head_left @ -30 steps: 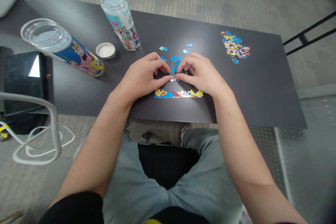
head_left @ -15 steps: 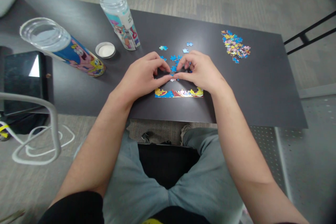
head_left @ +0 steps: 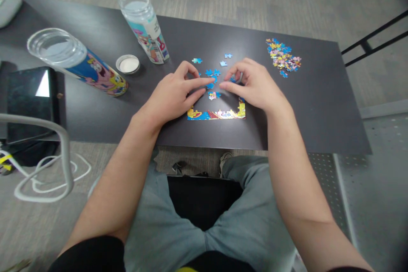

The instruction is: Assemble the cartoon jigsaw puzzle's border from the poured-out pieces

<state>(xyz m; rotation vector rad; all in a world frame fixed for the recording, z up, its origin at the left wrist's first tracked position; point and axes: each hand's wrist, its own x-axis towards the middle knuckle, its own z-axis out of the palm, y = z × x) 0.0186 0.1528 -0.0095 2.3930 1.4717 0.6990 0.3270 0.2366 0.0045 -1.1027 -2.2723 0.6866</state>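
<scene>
Two bare hands: the left hand (head_left: 174, 92) and right hand (head_left: 256, 84) face each other mid-frame, over a dark flat tabletop (head_left: 312, 106).
Left fingers: thumb and forefinger spread apart, nothing seen pinched; the forefinger tip is at the blue pieces, whether touching I can't tell.
Right fingers: thumb and forefinger slightly parted, with no piece visible between them.
Joined edge: a long, colourful printed puzzle strip (head_left: 216, 115) lies below the hands at centre, its right end rising into a short side; this bottom border looks done.
Small patch: a pink, white and blue joined-looking puzzle patch (head_left: 213, 95) lies above the strip, apart from it.
Loose blues: several knobbed blue puzzle pieces (head_left: 209, 72) lie scattered at upper centre, unplaced.
Pile: a multicoloured heap of puzzle pieces (head_left: 283, 56) sits at upper right; I'd judge most of the picture is left to build.
Containers: a tall clear cylinder with a blue-and-pink cartoon wrap (head_left: 98, 74) at left, a tall clear cylinder with a turquoise wrap (head_left: 149, 38) at upper left, and a round white cap (head_left: 128, 64) between them.
Writing: the turquoise one bears a white label and apparently a barcode, its print too small to read; the other's artwork looks like SpongeBob's, no name legible.
</scene>
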